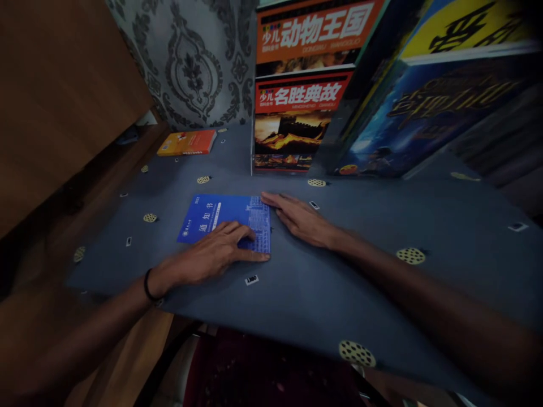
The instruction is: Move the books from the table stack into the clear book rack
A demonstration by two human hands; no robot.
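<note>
- Flattening blue booklet (220,217) on worktop (339,271).
- Left hand (212,254) spread flat on it, pinching nothing.
- Right hand (301,219) spread flat beside its edge.
- Next, probably: firm, even pressing.

Blue-covered table (322,282): blue booklet (212,217), orange book (187,142), upright books (297,121).

The blue booklet (220,217) looks like smooth printed paper with a slight sheen, lying on the surface (339,265), which is covered in matt blue-grey cloth with dotted patches. Behind the booklet, the upright books (297,90) have glossy covers, and to its left a wooden panel (55,96) looks smooth and matt.
</note>
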